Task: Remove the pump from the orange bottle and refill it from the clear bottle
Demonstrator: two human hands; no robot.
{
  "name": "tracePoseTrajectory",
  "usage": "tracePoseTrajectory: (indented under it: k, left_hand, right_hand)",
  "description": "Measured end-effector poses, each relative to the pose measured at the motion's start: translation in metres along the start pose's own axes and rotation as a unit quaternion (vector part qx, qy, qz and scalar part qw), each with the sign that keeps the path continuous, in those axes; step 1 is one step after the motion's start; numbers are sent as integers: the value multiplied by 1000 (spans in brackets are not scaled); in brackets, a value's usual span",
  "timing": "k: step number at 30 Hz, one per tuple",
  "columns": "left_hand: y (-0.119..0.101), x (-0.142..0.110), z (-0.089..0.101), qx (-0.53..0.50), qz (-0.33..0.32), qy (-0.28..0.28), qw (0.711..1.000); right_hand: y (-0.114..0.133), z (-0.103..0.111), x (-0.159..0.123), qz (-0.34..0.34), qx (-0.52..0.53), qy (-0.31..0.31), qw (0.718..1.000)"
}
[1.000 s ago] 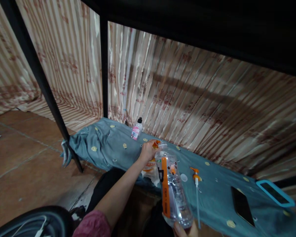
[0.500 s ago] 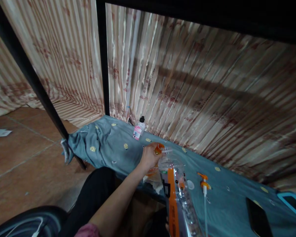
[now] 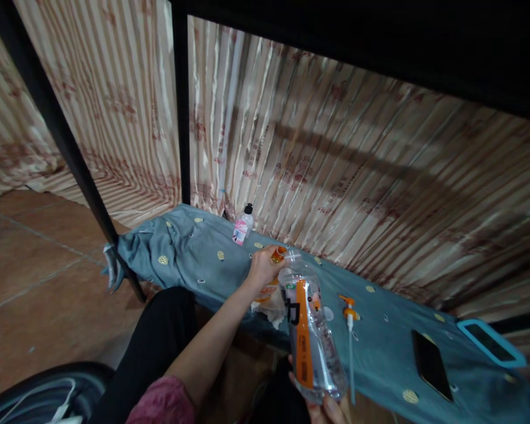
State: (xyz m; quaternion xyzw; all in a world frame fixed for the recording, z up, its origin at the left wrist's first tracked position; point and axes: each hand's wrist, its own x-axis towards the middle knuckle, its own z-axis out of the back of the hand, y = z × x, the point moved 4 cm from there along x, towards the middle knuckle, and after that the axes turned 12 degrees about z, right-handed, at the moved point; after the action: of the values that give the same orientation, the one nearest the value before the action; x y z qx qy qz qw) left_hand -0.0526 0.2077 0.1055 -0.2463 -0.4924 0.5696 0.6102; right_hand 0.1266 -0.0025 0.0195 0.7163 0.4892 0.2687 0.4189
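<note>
My left hand (image 3: 261, 270) is closed around the neck of an amber bottle (image 3: 278, 254); its body is mostly hidden behind my hand and forearm. My right hand (image 3: 324, 410) holds the base of a large clear plastic bottle (image 3: 315, 338) with an orange and grey label. That bottle is tilted, its mouth meeting or nearly meeting the amber bottle's open mouth. Whether liquid flows between them I cannot make out. A pump top (image 3: 350, 315) with an orange head and long tube lies right of the clear bottle. Between them is a small pale disc (image 3: 328, 313).
The low surface is covered by a grey-blue cloth (image 3: 194, 253). On it stand a small black-capped bottle (image 3: 242, 225), a dark phone (image 3: 431, 365) and a blue-framed object (image 3: 492, 343). A striped curtain (image 3: 335, 147) hangs behind. A dark post (image 3: 66, 135) rises at the left.
The view has shifted a little. The clear bottle's base is higher in view, and my right hand under it now shows clearly. My left hand keeps its grip on the amber bottle.
</note>
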Motion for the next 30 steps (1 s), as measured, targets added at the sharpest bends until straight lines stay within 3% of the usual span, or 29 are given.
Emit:
tracePoseTrajectory:
  k: [12,25,30]
  left_hand:
    - [-3,2,-1,46,9,9,999]
    - [2,3,-1,7,7,25,1000]
    - [1,4,-1,13,1,29,999]
  right_hand:
    - [6,-15,-6,-27,81,-7,996]
    - [16,-29,-17,34,73,-47,996]
    - [14,-32,-16,-5,142,-45,989]
